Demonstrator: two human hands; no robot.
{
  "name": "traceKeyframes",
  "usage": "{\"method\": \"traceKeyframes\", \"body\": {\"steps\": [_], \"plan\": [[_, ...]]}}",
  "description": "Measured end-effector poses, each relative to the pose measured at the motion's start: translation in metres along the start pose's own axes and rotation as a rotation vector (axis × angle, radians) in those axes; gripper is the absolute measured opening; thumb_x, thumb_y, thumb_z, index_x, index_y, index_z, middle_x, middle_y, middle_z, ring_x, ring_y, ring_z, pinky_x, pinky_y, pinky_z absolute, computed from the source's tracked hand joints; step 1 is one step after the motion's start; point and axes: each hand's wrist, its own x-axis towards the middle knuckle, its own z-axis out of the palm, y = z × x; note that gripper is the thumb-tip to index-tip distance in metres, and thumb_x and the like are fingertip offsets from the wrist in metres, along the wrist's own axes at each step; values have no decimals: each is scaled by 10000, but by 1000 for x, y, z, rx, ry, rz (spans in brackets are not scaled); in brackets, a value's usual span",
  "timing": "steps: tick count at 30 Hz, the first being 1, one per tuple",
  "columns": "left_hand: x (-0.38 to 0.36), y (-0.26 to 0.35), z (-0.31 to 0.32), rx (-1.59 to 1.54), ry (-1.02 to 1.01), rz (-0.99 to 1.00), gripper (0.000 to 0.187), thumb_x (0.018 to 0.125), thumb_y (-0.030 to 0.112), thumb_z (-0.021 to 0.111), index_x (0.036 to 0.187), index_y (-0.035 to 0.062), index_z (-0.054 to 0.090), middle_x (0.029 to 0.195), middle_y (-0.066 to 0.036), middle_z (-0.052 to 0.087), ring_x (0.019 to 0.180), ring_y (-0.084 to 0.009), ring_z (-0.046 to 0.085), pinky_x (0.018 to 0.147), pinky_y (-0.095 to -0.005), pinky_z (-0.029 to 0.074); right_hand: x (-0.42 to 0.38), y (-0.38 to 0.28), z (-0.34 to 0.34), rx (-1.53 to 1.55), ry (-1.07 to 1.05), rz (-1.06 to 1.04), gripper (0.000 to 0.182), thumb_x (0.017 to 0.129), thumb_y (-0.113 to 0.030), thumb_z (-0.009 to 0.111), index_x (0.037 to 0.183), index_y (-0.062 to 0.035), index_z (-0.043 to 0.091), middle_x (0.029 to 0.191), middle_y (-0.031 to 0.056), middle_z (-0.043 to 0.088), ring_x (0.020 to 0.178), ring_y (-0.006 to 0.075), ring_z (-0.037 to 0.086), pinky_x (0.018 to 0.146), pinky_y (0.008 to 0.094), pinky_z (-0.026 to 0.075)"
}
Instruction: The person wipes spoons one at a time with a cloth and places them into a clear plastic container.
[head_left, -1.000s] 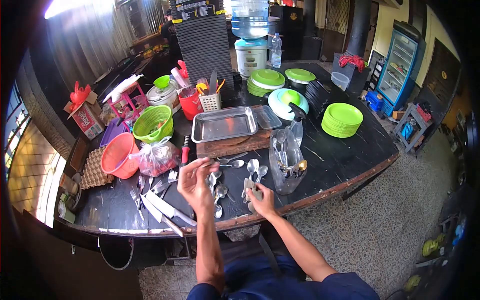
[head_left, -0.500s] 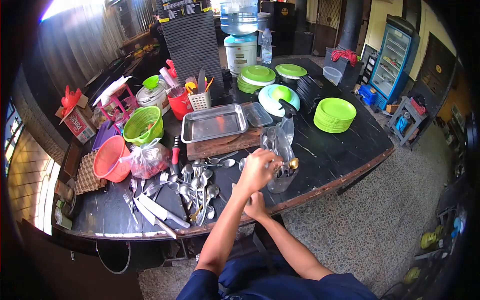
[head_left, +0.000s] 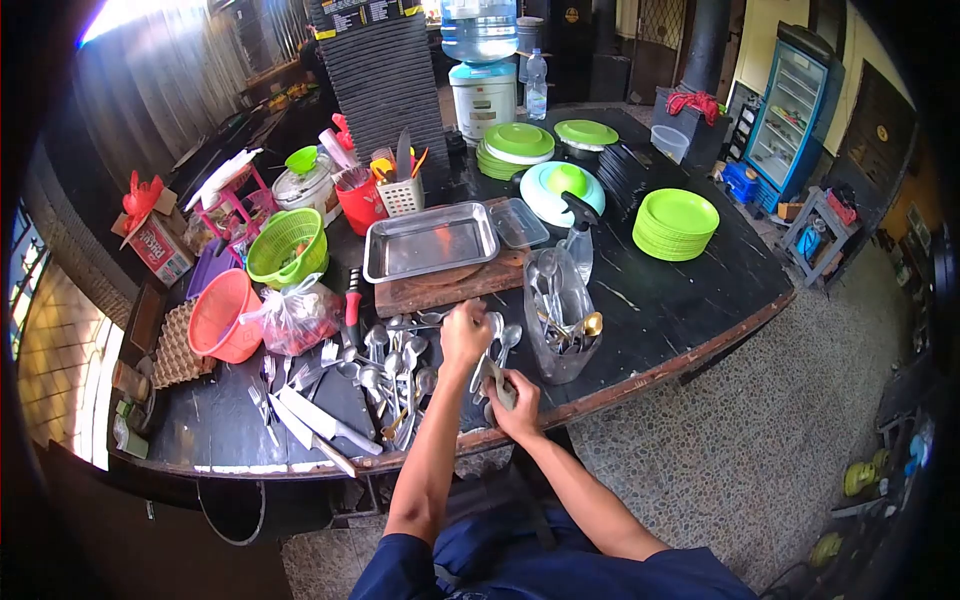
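Observation:
My left hand (head_left: pixel 466 337) is closed beside the loose spoons; what its fingers hold, if anything, is hidden. Near the table's front edge, my right hand (head_left: pixel 514 404) is wrapped round a greyish cloth-like piece (head_left: pixel 503 388). Two spoons (head_left: pixel 510 336) lie between my hands and a clear plastic container (head_left: pixel 558 362), which holds upright cutlery, including a gold spoon (head_left: pixel 593 323). A pile of spoons (head_left: pixel 393 372) spreads to the left of my left hand, with forks (head_left: pixel 268 372) farther left. Two white-handled knives (head_left: pixel 325 423) lie in front of them.
Behind my hands, a metal tray (head_left: pixel 432 245) rests on a wooden board (head_left: pixel 450 287). A spray bottle (head_left: pixel 579 240) stands behind the container. Stacked green plates (head_left: pixel 675 225) sit at the right. An orange basket (head_left: pixel 226 318), a green basket (head_left: pixel 288 248) and a plastic bag (head_left: pixel 297 318) occupy the left.
My left hand has moved left and down from above the cutlery container to beside the spoon pile. My right hand stays low near the table edge, and the greyish piece now shows more.

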Motion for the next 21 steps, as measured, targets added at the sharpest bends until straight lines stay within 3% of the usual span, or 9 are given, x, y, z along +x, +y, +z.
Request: {"method": "traceKeyframes", "body": {"steps": [2,4,6,10,12,14,16,18,21], "plan": [[-12,-17,6,338,-50,-79,283,783,257,812,988,75,741,994,-147,710,947,-370,698,810,-464,567,-1,2,-1,-39,1,-9,201,881,-139,768,948,29,682,821,134,701,721,206,683,677,343,520],[-24,-32,12,439,-14,-18,350,756,326,846,989,87,740,985,-145,695,952,-366,700,813,-476,567,0,1,0,-28,53,16,210,885,-158,766,953,24,685,826,136,703,739,218,693,697,349,525],[-25,-38,17,445,28,-33,340,748,318,854,980,96,743,974,-139,715,954,-359,704,810,-478,569,0,1,-1,-30,55,24,215,890,-171,763,953,20,687,825,138,704,741,226,692,702,356,524],[-20,-45,22,342,22,-124,266,742,273,841,892,73,748,777,-90,730,766,-307,723,712,-427,569,0,2,1,-40,65,-11,198,879,-145,776,929,21,680,810,147,691,697,249,682,656,359,519],[-17,-42,19,267,167,-161,209,757,221,814,885,68,751,790,-109,734,762,-313,726,705,-418,569,0,2,1,-38,70,1,210,879,-157,780,926,22,681,809,150,692,695,247,683,655,359,520],[-15,-40,9,238,162,-149,144,850,167,731,924,50,692,841,-158,725,786,-345,722,714,-442,569,0,2,0,-39,63,0,225,878,-172,785,933,22,684,813,151,697,702,243,689,656,359,521],[-14,-41,1,5,313,-44,134,898,112,681,986,37,613,811,-174,709,726,-345,714,680,-420,568,0,5,2,-30,77,4,236,880,-183,786,939,22,686,811,146,697,696,237,683,655,356,520],[-16,-19,-19,-407,131,-313,135,1027,91,551,1115,70,451,836,-147,711,660,-223,714,542,-326,512,1,8,2,-37,72,11,247,882,-195,787,942,23,686,815,145,700,706,239,688,656,355,520],[-34,0,-34,-543,113,-297,126,1063,129,519,1141,84,432,801,-94,673,598,-123,609,490,-267,424,-1,11,3,-46,79,63,251,898,-206,775,961,21,690,806,132,710,743,186,683,701,343,523]]}}
